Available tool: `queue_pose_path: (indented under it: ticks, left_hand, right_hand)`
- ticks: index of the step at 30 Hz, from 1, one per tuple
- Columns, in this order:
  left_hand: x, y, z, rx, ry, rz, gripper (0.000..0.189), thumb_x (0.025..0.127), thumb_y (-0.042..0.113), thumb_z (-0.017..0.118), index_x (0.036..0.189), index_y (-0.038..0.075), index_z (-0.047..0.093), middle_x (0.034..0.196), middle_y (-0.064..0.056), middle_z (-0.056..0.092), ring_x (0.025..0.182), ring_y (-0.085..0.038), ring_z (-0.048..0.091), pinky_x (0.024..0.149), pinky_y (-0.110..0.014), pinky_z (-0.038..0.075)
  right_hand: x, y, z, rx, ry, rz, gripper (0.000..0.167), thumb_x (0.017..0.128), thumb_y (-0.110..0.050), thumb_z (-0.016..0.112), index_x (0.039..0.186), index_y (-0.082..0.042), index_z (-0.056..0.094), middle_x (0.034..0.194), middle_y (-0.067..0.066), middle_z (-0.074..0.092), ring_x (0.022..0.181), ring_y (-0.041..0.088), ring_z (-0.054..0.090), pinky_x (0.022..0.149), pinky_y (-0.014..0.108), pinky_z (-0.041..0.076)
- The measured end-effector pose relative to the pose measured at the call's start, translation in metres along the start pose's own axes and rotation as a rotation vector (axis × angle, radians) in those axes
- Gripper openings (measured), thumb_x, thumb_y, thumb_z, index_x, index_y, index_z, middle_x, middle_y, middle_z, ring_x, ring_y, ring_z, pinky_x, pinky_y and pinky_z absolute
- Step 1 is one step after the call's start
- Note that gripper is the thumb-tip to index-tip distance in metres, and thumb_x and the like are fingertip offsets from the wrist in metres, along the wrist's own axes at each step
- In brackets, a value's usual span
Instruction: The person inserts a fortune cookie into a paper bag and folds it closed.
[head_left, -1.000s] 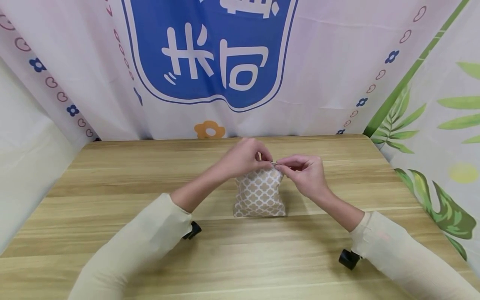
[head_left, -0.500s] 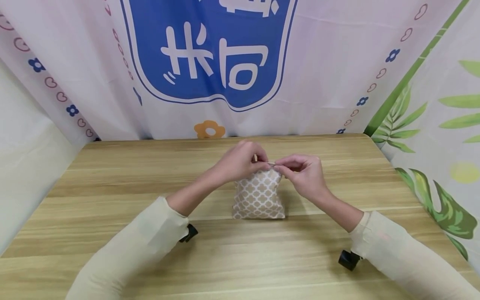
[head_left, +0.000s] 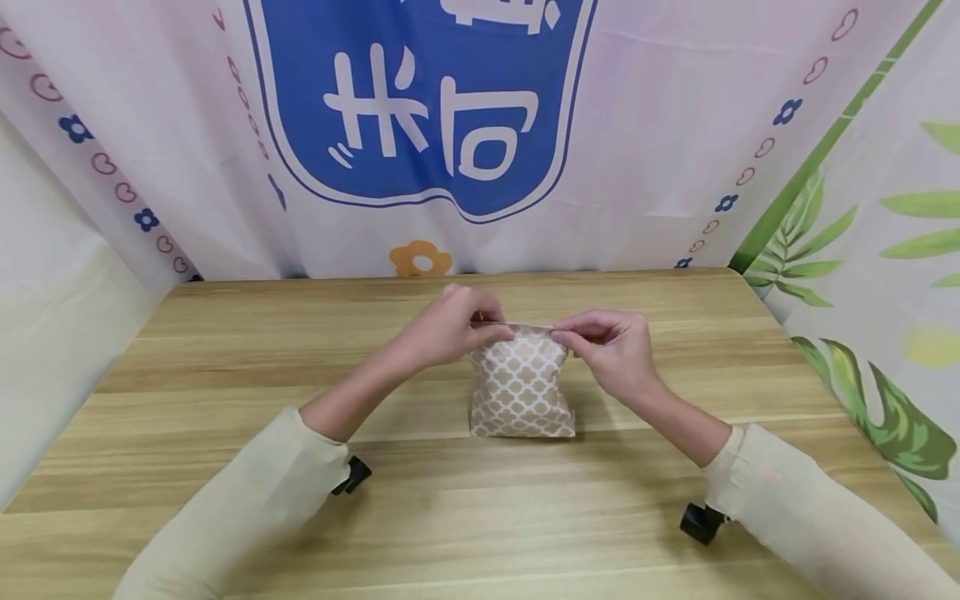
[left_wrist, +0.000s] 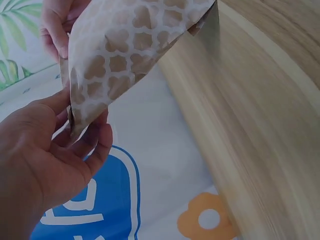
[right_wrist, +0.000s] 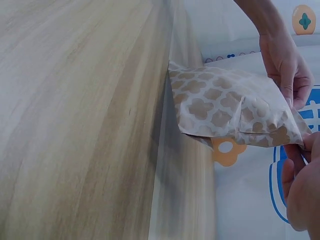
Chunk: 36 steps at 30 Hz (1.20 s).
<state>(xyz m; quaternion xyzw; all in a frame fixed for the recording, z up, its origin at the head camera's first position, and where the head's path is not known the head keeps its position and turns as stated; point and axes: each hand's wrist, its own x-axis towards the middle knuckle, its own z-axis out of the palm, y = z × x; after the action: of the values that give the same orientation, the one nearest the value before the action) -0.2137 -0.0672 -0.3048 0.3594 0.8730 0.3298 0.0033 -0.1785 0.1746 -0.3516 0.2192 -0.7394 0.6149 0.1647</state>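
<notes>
A brown paper bag [head_left: 521, 387] with a white lattice pattern stands upright on the wooden table, its top edge folded over. At the bag's upper left corner my left hand [head_left: 453, 325] pinches the edge between thumb and fingers. My right hand [head_left: 611, 346] pinches the same edge at the upper right corner. In the left wrist view the patterned side of the bag [left_wrist: 120, 55] bulges, and the left fingers curl behind its corner. The right wrist view shows the bag [right_wrist: 225, 105] creased near the top, with both hands at its upper edge. What lies inside is hidden.
The wooden table [head_left: 420, 517] reaches back to a printed curtain [head_left: 637, 167] with a blue sign and an orange flower. At the right hangs a leaf-patterned curtain [head_left: 900, 275]. A black wrist device [head_left: 702, 523] sits below the right sleeve, another device [head_left: 352, 475] below the left.
My left hand has slid left along the bag's top edge, away from the right hand, so more of the edge shows between them. The right hand has hardly moved.
</notes>
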Motion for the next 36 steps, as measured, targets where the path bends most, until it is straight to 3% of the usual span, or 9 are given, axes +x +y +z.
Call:
queue_pose_path:
  ticks: [5,9,16,23,32,36]
  left_hand:
    - [-0.005,-0.006,-0.003,-0.056,-0.011,0.039,0.009,0.096,0.008,0.074,0.092,0.001,0.078,0.081,-0.003,0.071,0.071,-0.012,0.057,0.065,-0.027,0.051]
    - [-0.01,-0.01,-0.008,-0.1,-0.003,0.031,0.005,0.094,-0.001,0.073,0.096,-0.003,0.077,0.083,-0.006,0.072,0.073,-0.014,0.06,0.068,-0.028,0.054]
    - [-0.015,-0.01,-0.009,-0.099,0.025,0.011,0.006,0.094,0.003,0.076,0.088,0.001,0.076,0.074,-0.003,0.066,0.065,-0.013,0.053,0.059,-0.024,0.045]
    - [-0.018,-0.016,-0.008,-0.101,0.027,0.002,0.004,0.093,0.001,0.076,0.089,0.0,0.077,0.077,-0.003,0.069,0.067,-0.013,0.055,0.061,-0.024,0.047]
    - [-0.023,-0.033,-0.004,-0.233,-0.03,-0.072,0.006,0.092,-0.004,0.074,0.096,-0.005,0.079,0.089,-0.011,0.076,0.07,-0.014,0.061,0.063,-0.022,0.051]
    - [-0.026,-0.04,0.0,-0.314,-0.055,-0.116,0.008,0.093,-0.005,0.073,0.099,-0.008,0.078,0.094,-0.016,0.077,0.072,-0.022,0.068,0.068,-0.035,0.06]
  right_hand:
    - [-0.001,0.002,-0.001,0.005,0.006,0.005,0.007,0.084,0.017,0.075,0.087,0.011,0.077,0.082,0.015,0.077,0.06,0.01,0.069,0.055,0.021,0.056]
    - [-0.001,0.003,-0.003,0.01,0.016,0.017,0.01,0.084,0.014,0.077,0.085,0.004,0.079,0.081,0.01,0.078,0.059,0.01,0.069,0.054,0.022,0.056]
    - [-0.001,0.004,-0.005,0.003,0.016,0.053,0.022,0.084,0.013,0.078,0.084,-0.008,0.082,0.081,0.009,0.078,0.059,0.013,0.068,0.053,0.022,0.055]
    - [0.0,0.007,-0.006,-0.026,-0.039,0.12,0.005,0.086,0.009,0.078,0.09,0.006,0.078,0.085,0.017,0.077,0.063,0.018,0.07,0.056,0.028,0.058]
    - [0.0,0.019,-0.004,-0.028,-0.143,0.264,0.008,0.091,0.005,0.076,0.097,0.01,0.076,0.091,0.022,0.077,0.063,0.023,0.069,0.058,0.026,0.058]
    - [0.001,0.026,-0.002,-0.041,-0.178,0.312,0.011,0.092,0.005,0.074,0.1,0.012,0.075,0.091,0.023,0.076,0.064,0.022,0.069,0.058,0.028,0.058]
